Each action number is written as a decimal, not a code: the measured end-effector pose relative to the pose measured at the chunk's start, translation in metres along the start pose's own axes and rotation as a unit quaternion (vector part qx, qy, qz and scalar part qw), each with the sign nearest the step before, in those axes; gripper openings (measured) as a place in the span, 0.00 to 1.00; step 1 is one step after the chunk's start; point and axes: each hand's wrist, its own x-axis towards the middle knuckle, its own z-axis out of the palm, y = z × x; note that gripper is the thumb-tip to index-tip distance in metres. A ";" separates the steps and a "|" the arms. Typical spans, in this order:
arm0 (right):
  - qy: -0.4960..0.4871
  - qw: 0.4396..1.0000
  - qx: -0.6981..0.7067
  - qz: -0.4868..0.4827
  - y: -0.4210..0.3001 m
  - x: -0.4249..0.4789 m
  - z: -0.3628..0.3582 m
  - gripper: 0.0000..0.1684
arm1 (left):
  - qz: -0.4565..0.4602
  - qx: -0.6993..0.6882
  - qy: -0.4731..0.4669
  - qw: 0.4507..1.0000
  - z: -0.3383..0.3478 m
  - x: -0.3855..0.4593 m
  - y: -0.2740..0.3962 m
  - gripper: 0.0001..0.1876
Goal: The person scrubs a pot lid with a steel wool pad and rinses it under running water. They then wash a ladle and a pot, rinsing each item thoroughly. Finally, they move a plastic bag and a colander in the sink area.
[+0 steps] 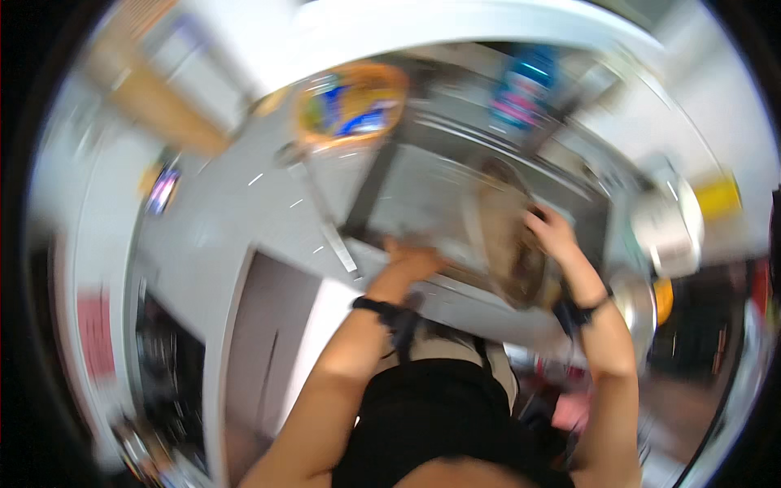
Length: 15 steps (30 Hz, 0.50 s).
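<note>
Motion blur softens the whole head view. A brownish oval dish-like object [509,244] stands tilted over the front right part of a grey sink basin [421,195]; its exact kind is unclear. At its right edge is my right hand [554,235], with the thumb and fingers curled against the rim. Over the front edge of the basin, left of the oval object, lies my left hand [415,262]. Its fingers are too smeared to show whether they hold anything. Each wrist wears a black band.
An orange basket [399,100] of colourful packets sits behind the basin's left side. Farther right stands a blue bottle [525,88] with a pink label. A long metal utensil [326,219] lies on the grey counter [238,189]. At right are a white container [665,232] and a yellow item [719,198].
</note>
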 end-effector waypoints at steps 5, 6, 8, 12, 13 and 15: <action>0.099 0.988 -0.102 -0.062 -0.033 -0.027 0.037 0.29 | -0.017 0.151 -0.069 0.986 0.016 0.019 -0.017 0.29; 0.142 0.982 -0.106 -0.064 -0.032 -0.043 0.046 0.28 | 0.007 0.125 -0.049 0.991 0.028 0.029 -0.023 0.28; 0.175 0.975 -0.128 -0.039 -0.039 -0.068 0.056 0.25 | 0.090 -0.174 -0.033 0.980 0.048 0.061 -0.051 0.27; 0.280 0.958 -0.055 -0.017 -0.028 -0.131 0.089 0.25 | 0.060 -0.429 -0.129 0.892 0.053 0.072 -0.060 0.26; 0.285 0.957 -0.048 -0.003 -0.026 -0.148 0.092 0.25 | 0.023 -0.396 -0.115 0.911 0.045 0.060 -0.048 0.26; 0.288 0.957 -0.030 0.019 -0.023 -0.191 0.098 0.25 | 0.098 -0.408 -0.124 0.899 0.045 0.034 -0.036 0.32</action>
